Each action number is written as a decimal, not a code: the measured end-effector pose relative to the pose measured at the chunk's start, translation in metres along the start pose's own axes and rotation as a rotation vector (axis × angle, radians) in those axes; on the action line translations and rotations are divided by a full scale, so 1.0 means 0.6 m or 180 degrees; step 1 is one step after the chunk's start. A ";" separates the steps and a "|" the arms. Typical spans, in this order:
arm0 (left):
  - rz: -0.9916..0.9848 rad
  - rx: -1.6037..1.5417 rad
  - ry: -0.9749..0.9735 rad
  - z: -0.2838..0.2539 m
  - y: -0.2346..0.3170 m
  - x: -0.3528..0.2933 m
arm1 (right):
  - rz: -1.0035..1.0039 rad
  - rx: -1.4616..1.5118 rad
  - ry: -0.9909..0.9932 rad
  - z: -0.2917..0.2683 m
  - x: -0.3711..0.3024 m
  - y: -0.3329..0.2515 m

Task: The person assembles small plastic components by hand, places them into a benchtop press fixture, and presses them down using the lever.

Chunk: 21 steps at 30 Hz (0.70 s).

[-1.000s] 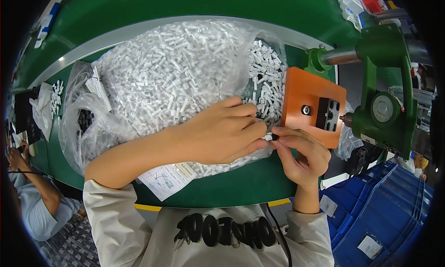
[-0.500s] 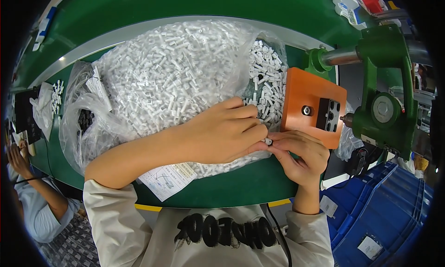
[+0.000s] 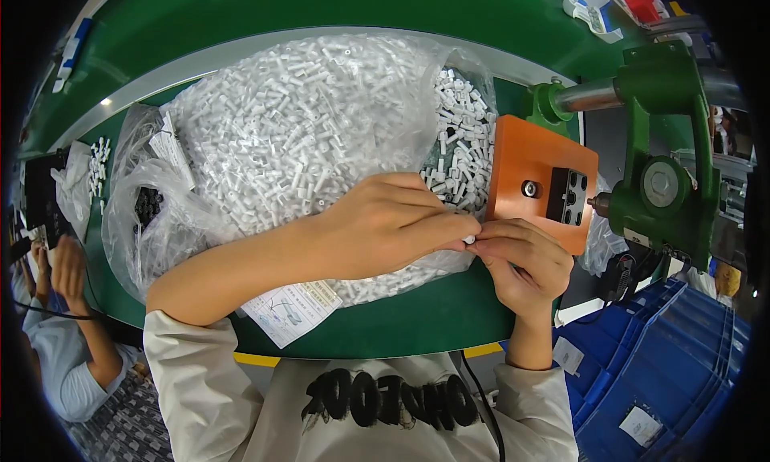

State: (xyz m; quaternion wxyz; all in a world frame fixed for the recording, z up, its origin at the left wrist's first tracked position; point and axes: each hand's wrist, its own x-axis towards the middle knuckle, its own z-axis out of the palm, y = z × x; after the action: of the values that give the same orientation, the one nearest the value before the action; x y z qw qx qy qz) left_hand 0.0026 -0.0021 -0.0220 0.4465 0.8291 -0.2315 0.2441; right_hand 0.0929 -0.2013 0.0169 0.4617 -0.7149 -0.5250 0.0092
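In the head view, the small white plastic part (image 3: pixel 469 240) sits where the fingertips of the two hands meet, over the near right edge of the clear plastic bag of white parts (image 3: pixel 297 133) and just to the near left of the orange fixture plate (image 3: pixel 525 145). Most of it is covered, so its full shape cannot be told. It looks like light, stiff moulded plastic — easy to lift, unlikely to bend, perhaps a little slick — and its smallness probably calls for a fingertip pinch on its sides rather than a full grasp.

The left hand (image 3: pixel 401 217) reaches in palm down, with its fingers bent and drawn together and their tips closed on the part; its thumb is mostly hidden. The right hand (image 3: pixel 529 261) comes from the near right, thumb and forefinger nearly together in a pinch on the same part, the other fingers curled — how firmly either presses does not show.

Loose white pieces (image 3: pixel 461 169) lie at the bag's right side. Right of the plate's black slotted block (image 3: pixel 559 193) stands a green press (image 3: pixel 666 85), beside the green tabletop (image 3: pixel 425 330).
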 end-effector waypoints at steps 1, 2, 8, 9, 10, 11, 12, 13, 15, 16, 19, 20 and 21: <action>0.0131 0.0021 0.0091 0.001 -0.002 -0.001 | 0.0011 0.0000 -0.0037 -0.001 -0.001 0.001; 0.0137 0.0013 0.0090 0.002 -0.002 -0.001 | 0.0030 -0.0010 -0.0073 -0.003 -0.003 -0.001; 0.0072 -0.0011 0.0148 0.004 -0.001 -0.002 | 0.0036 -0.0117 0.0138 -0.005 -0.001 -0.007; 0.0045 0.0055 0.0139 0.003 0.000 -0.002 | 0.0057 -0.0222 0.0301 -0.011 -0.008 -0.010; 0.0015 0.0120 0.0131 0.002 0.000 -0.003 | 0.0077 -0.0326 0.0461 -0.022 -0.020 -0.016; 0.0041 0.0114 0.0088 0.000 0.002 0.001 | 0.0154 -0.0424 0.0593 -0.038 -0.038 -0.025; 0.0039 0.0101 0.0101 0.001 0.002 0.002 | 0.0295 -0.0349 0.0760 -0.045 -0.059 -0.029; 0.0052 0.0148 0.0106 0.001 0.003 0.003 | 0.0435 -0.0274 0.0926 -0.049 -0.080 -0.032; 0.0061 0.0181 0.0106 0.005 0.000 0.000 | 0.0897 -0.0670 0.0684 -0.052 -0.110 -0.044; 0.0078 0.0223 0.0105 0.006 0.000 0.000 | 0.1250 -0.0904 0.0478 -0.053 -0.121 -0.049; 0.0110 0.0307 0.0027 0.005 -0.002 0.000 | 0.1854 -0.0897 0.0174 -0.035 -0.141 -0.038; 0.0105 0.0360 -0.0039 0.004 -0.001 0.000 | 0.1997 -0.1039 0.0061 -0.028 -0.134 -0.041; 0.0114 0.0352 -0.0047 0.004 0.000 0.001 | 0.2005 -0.1043 0.0072 -0.023 -0.129 -0.042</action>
State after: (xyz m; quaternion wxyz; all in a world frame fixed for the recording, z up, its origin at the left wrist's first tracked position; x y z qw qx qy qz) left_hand 0.0034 -0.0044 -0.0231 0.3938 0.8501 -0.2357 0.2584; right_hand 0.0466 -0.2686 0.0053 0.3212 -0.9063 -0.2682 0.0589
